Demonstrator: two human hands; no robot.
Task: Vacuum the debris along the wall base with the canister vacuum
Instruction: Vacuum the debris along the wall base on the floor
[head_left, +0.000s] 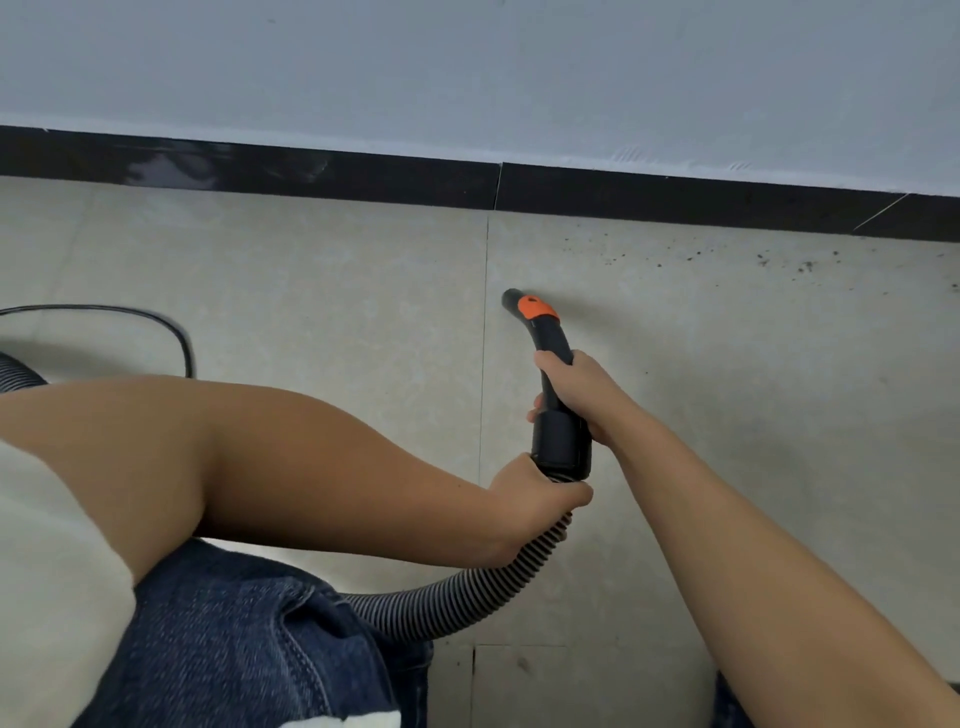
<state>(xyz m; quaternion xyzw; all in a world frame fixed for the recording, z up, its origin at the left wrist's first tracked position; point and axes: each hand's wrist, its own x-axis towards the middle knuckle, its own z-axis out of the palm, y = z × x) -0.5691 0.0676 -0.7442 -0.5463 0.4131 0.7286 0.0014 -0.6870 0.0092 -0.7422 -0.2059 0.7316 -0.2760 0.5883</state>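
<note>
The right hand (574, 397) grips the black curved handle (550, 364) of the vacuum; its fingers are wrapped tightly around the tube, just above the wide black collar (561, 441). The left hand (537, 499) holds the ribbed grey hose (467, 587) directly below this collar, fingers curled around it and the thumb on top. The two hands are close to each other, with only the collar between them.

Beyond the right fingers, the handle bends forward and to the left, carries an orange slider (537, 307), and ends in an open nozzle tip (511, 300) close to the beige tiled floor (311, 286); I cannot tell if the tip touches the floor. The debris (779, 260), small dark crumbs, lies farther from the fingers, ahead and to the right of the tip, along the black baseboard (675, 195) under the pale wall (467, 78).

Behind the left fingers the hose runs down and passes toward the knee in blue jeans (249, 649). Far to the left of both hands, a black cable (156, 319) curves on the floor.
</note>
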